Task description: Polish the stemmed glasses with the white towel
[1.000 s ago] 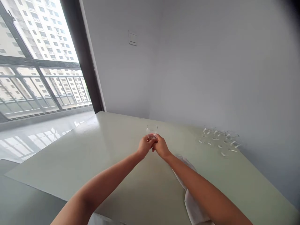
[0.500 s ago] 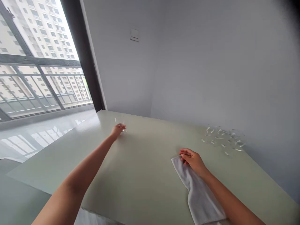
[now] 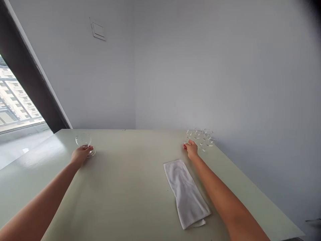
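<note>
At the left of the table, my left hand [image 3: 79, 154] is closed around the stem of a clear wine glass [image 3: 83, 138], which stands upright with its foot at the tabletop. My right hand [image 3: 191, 149] reaches to the far right, its fingers curled at the stem of the leftmost glass [image 3: 190, 133] in a group; the hand partly covers that glass. Several other clear stemmed glasses [image 3: 209, 142] stand close behind and beside it. A folded white cloth [image 3: 185, 192] lies flat on the table, left of my right forearm, touched by neither hand.
The pale green table [image 3: 130, 180] reaches back to grey walls [image 3: 213, 67] that meet in a corner. A wall switch [image 3: 98, 30] is at upper left. A window [image 3: 15, 97] with a dark frame stands beyond the table's left side.
The view has turned right. My right hand has left the cloth and moved forward to the group of glasses. My left hand still holds its wine glass.
</note>
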Tool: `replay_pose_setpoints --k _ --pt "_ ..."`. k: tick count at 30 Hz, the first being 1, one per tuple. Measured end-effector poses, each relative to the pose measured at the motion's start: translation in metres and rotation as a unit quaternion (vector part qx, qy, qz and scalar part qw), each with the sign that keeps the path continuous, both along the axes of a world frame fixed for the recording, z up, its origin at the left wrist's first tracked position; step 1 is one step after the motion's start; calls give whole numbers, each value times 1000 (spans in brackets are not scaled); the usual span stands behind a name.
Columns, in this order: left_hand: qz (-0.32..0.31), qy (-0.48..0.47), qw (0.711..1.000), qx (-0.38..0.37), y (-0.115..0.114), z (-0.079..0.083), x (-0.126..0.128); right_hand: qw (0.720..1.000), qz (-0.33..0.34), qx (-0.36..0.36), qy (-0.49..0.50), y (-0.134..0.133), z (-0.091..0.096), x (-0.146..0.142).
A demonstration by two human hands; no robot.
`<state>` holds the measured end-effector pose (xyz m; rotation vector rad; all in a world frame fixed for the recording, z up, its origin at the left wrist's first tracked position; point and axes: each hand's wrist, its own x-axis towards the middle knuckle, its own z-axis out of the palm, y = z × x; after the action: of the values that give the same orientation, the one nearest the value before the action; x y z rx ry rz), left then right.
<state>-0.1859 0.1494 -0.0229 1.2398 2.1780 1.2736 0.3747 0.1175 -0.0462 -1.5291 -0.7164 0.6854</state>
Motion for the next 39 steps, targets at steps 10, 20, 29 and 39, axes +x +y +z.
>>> replay_pose_setpoints --k 10,20,29,39 --pt "89 28 996 -10 -28 13 6 999 29 -37 4 32 0 -9" --pt "-189 -108 976 15 -100 31 158 938 343 48 18 -23 45 -167" --pt "-311 -193 930 32 -132 28 179 846 529 42 -46 -92 57 -250" --pt "-125 -200 969 71 -100 12 37 872 483 -28 -76 -105 68 -160"
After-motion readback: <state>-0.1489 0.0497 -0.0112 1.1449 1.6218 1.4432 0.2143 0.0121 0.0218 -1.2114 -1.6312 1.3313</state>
